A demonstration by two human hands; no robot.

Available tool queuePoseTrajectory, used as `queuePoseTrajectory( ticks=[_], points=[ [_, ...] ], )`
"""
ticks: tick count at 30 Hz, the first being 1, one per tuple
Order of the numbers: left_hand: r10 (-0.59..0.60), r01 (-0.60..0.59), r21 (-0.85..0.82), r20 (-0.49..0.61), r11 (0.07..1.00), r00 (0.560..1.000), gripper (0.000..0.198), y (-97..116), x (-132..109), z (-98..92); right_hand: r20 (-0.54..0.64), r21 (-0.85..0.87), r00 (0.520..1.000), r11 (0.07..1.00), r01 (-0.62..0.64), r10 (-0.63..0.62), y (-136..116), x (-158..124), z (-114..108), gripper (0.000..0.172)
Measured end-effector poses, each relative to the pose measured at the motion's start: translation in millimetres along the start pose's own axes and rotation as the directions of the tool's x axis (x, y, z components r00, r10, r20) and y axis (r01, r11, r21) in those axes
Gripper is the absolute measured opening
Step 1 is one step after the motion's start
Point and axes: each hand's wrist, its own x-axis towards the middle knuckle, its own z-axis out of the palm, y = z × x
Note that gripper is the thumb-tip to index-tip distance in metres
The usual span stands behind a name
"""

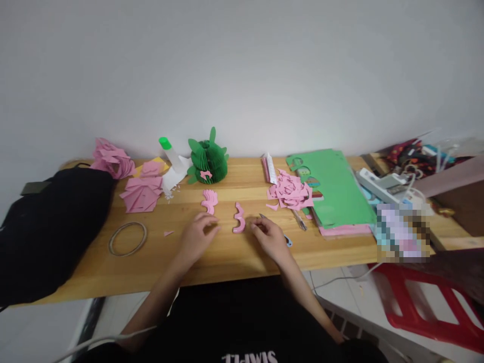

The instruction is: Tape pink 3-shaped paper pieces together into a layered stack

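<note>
While behind pink cutouts (209, 199), green papercraft (208, 162).

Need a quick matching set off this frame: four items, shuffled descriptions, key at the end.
1. Curved pink cutout
2. Round ring
3. Green paper cactus
4. Green sheet

A. Has a pink sheet showing under its near edge
B. Lies near the black cloth item
C. Lies between the left hand and right hand
D. Bears a small pink flower

Pairs: 1-C, 2-B, 3-D, 4-A
</note>
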Motion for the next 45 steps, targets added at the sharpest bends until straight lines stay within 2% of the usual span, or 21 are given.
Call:
queuePoseTrajectory(
  ticks=[2, 4, 9, 16, 26, 31, 38, 41, 45],
  points=[
    [0.023, -0.014, 0.107, -0.082, 0.994, 0.996, 0.017, -11.6, 1.4, -12.7, 0.006, -0.008, 1.000, 1.000, 0.024, -0.024, -3.4, -2.9, 0.8, 0.014],
    [0.056, -0.034, 0.197, -0.104, 0.980, 0.993, 0.017, -21.2, 5.4, -22.7, 0.007, -0.016, 0.999, 0.999, 0.043, -0.043, -5.8, -4.1, 2.6, 0.015],
    [0.144, -0.130, 0.313, -0.022, 0.941, 0.989, 0.015, -31.3, 17.7, -29.6, 0.001, -0.027, 0.998, 0.998, 0.063, -0.063, -5.6, -6.0, 7.3, 0.019],
    [0.228, -0.216, 0.374, 0.012, 0.902, 0.974, 0.013, -33.5, 23.8, -28.2, -0.013, -0.013, 0.999, 0.999, 0.043, -0.043, 2.6, -12.3, 3.8, 0.020],
    [0.312, -0.270, 0.340, -0.076, 0.901, 0.947, 0.012, -37.2, 20.6, -38.2, -0.009, 0.035, 1.000, 0.999, 0.016, -0.016, 7.5, -19.1, 3.0, 0.021],
    [0.376, -0.335, 0.284, -0.102, 0.898, 0.921, 0.013, -24.7, 8.7, -39.2, 0.037, 0.119, 0.999, 0.993, 0.011, -0.015, -1.7, -23.9, 5.8, 0.025],
    [0.507, -0.500, 0.237, 0.039, 0.833, 0.861, 0.012, 10.5, -20.8, -11.4, 0.164, 0.267, 0.986, 0.963, -0.032, -0.013, -12.0, -24.6, 28.0, 0.039],
    [0.533, -0.531, 0.245, 0.064, 0.811, 0.844, 0.009, 15.8, -30.1, -2.7, 0.184, 0.296, 0.983, 0.954, -0.045, -0.011, -8.8, -24.8, 30.7, 0.038],
    [0.548, -0.548, 0.266, 0.083, 0.793, 0.832, 0.011, 15.3, -36.5, -2.2, 0.211, 0.316, 0.977, 0.946, -0.068, -0.001, -4.2, -26.5, 29.7, 0.035]
  ],
)
